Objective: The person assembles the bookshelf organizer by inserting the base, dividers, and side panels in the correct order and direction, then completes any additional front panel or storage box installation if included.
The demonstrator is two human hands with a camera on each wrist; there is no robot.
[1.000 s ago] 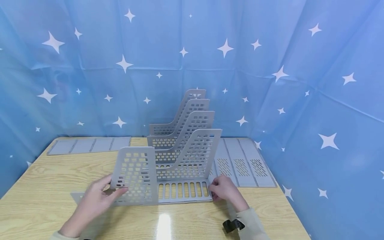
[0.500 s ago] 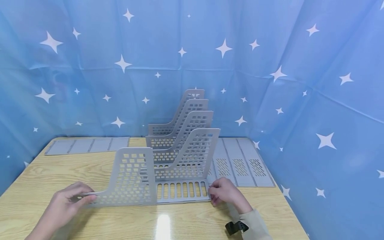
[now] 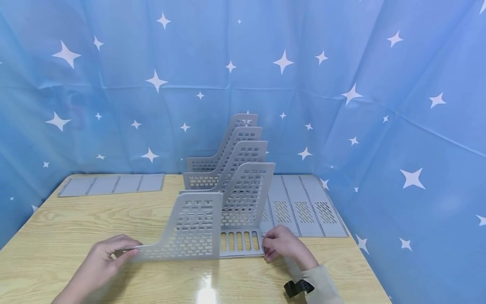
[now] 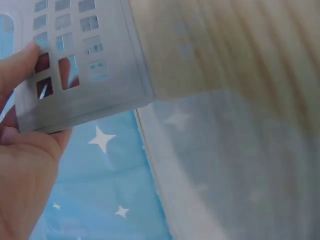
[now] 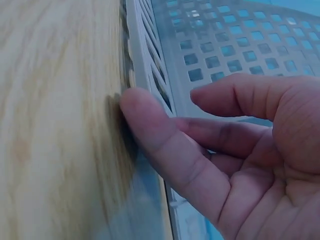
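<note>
A grey perforated file rack (image 3: 243,198) stands on the table, its upright dividers one behind another over a slotted base (image 3: 243,243). At its front, a loose perforated side panel (image 3: 193,228) stands upright, overlapping the left part of the base in the head view. My left hand (image 3: 110,255) pinches the low left end of this panel between thumb and fingers; the left wrist view shows the panel's end (image 4: 110,95) in that grip. My right hand (image 3: 282,245) holds the base's right front corner, fingertips (image 5: 145,112) against its edge near the tabletop.
Grey flat slotted panels (image 3: 303,207) lie behind the right hand, partly hidden by the rack. Another row of flat grey panels (image 3: 112,184) lies at the table's back left. A blue star-patterned curtain (image 3: 212,50) hangs right behind the wooden table (image 3: 95,219).
My left hand moved from the panel's taller part to its low left end, then shifted right. The panel slid right along the base's front. The right hand stayed at the corner.
</note>
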